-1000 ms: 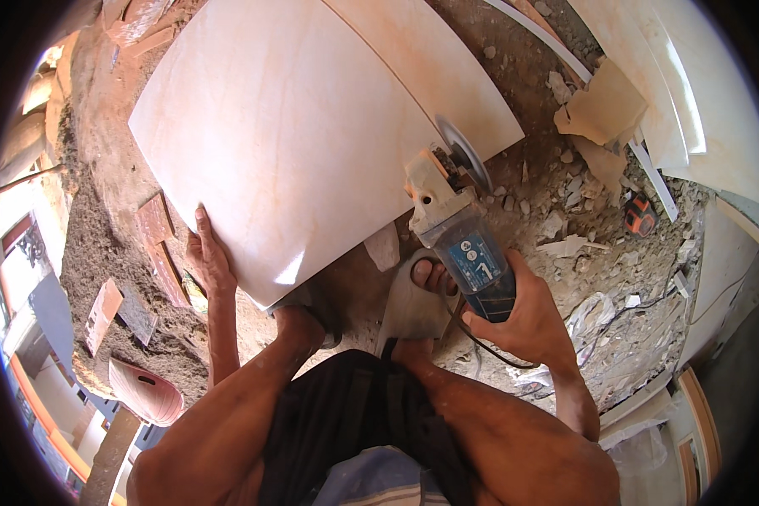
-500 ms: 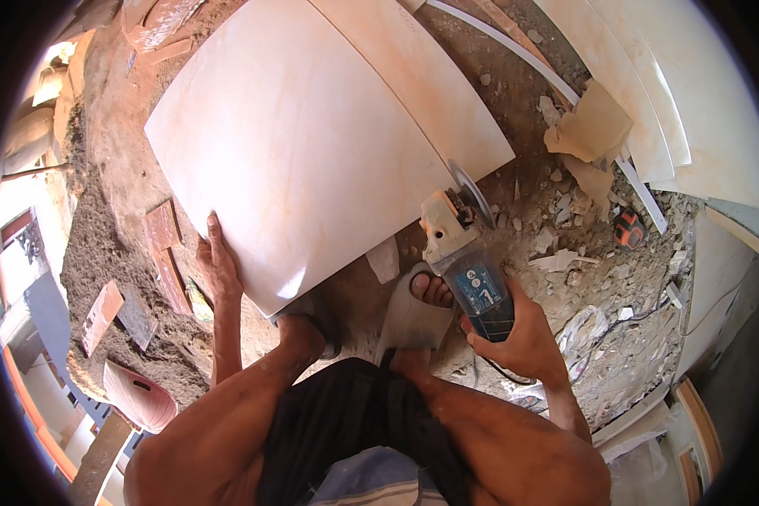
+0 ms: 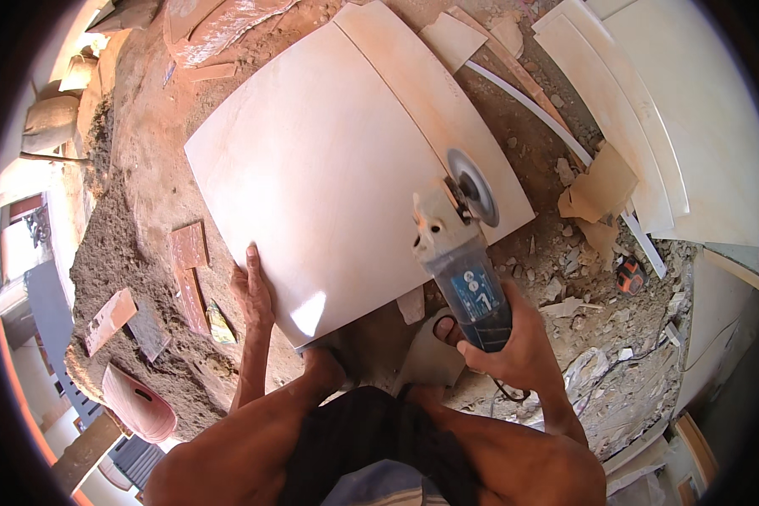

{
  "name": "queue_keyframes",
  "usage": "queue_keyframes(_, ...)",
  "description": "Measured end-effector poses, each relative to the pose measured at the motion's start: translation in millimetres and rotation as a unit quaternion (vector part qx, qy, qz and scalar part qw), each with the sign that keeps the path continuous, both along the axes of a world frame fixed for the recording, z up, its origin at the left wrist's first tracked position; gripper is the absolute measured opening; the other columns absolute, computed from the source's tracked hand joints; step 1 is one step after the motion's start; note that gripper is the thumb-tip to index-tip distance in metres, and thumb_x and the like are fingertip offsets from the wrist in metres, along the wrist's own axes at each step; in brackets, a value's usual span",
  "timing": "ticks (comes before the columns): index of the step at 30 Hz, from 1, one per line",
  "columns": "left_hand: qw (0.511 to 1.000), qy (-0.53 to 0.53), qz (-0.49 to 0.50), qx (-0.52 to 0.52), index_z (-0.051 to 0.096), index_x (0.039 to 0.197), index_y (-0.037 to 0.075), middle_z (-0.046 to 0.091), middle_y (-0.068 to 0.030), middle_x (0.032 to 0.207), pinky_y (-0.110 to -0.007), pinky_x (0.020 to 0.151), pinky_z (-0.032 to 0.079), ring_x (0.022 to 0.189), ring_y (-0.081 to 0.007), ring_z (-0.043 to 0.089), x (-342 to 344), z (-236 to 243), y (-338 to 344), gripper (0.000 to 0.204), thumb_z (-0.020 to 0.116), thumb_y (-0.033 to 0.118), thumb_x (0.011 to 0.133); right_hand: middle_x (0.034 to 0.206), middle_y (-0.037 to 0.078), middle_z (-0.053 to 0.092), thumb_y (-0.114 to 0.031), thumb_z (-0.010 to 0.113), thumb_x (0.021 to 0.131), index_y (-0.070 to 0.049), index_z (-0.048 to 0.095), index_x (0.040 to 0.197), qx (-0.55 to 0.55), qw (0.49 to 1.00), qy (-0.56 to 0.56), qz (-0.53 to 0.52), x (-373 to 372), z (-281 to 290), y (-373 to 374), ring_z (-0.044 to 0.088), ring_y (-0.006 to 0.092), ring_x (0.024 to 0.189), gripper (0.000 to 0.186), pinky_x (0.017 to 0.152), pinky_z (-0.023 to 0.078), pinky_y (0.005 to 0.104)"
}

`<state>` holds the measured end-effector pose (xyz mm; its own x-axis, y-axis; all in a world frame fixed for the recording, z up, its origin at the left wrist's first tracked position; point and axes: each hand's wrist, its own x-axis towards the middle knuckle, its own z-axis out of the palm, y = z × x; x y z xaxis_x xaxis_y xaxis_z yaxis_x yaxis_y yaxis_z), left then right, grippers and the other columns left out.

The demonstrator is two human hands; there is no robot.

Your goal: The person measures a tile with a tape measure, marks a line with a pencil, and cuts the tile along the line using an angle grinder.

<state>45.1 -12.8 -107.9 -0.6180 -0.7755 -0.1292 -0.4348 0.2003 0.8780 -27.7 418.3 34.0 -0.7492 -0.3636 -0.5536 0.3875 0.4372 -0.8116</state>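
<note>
A large pale marbled tile [image 3: 329,169] lies on the ground before me, a straight dark line along its right part. My left hand [image 3: 253,287] grips its left edge near the front corner, thumb on top and fingers curled at the edge. My right hand [image 3: 514,337] is closed round the body of an angle grinder [image 3: 472,287]. The grinder's disc [image 3: 472,187] stands tilted over that line near the tile's front edge; whether it touches cannot be made out. My feet in sandals [image 3: 417,354] are just below the tile.
Stacked pale tiles [image 3: 616,110] lie at right, beside cardboard scraps [image 3: 597,190] and white strips [image 3: 645,244]. A tape measure [image 3: 631,275] and the grinder's cord rest among rubble at right. Broken tile pieces [image 3: 110,319] and a pink slotted object [image 3: 135,396] lie on dirt at left.
The view has shifted, putting tile and surroundings lower and further right. The grinder's disc has moved inward over the tile along the line. My left hand stays on the tile's edge.
</note>
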Motion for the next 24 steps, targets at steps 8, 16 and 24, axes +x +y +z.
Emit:
queue_keyframes(8,0.998,-0.041,0.020,0.037,0.069,0.105,-0.007,0.062,-0.0011,0.078,-0.028,0.065,0.046,0.073,-0.0070,0.051,-2,14,2,0.056,0.071,0.049,0.108,0.098,0.023,0.075,-0.023,0.084,0.080,0.006,0.057,0.128,-0.014,0.993,0.113,0.022,-154,-37,-121,0.077,0.0357,0.088,0.062,0.085,0.060,0.0455)
queue_keyframes(16,0.990,-0.132,0.020,0.033,0.044,0.081,0.008,0.037,0.0069,0.067,-0.029,0.055,0.031,0.063,-0.0061,0.033,0,21,-3,0.059,0.068,0.054,0.109,0.097,0.022,0.074,-0.024,0.083,0.077,0.007,0.060,0.123,-0.007,0.990,0.142,0.027,-246,-81,-196,0.075,0.0327,0.086,0.060,0.082,0.061,0.0432)
queue_keyframes(24,0.985,-0.170,0.008,0.022,0.045,0.075,0.009,0.039,0.0066,0.066,-0.029,0.054,0.031,0.061,-0.0065,0.034,4,17,-11,0.063,0.066,0.058,0.109,0.086,0.014,0.069,-0.031,0.085,0.077,0.002,0.064,0.115,-0.012,0.985,0.169,0.013,-275,-99,-214,0.069,0.0272,0.075,0.054,0.075,0.058,0.0427)
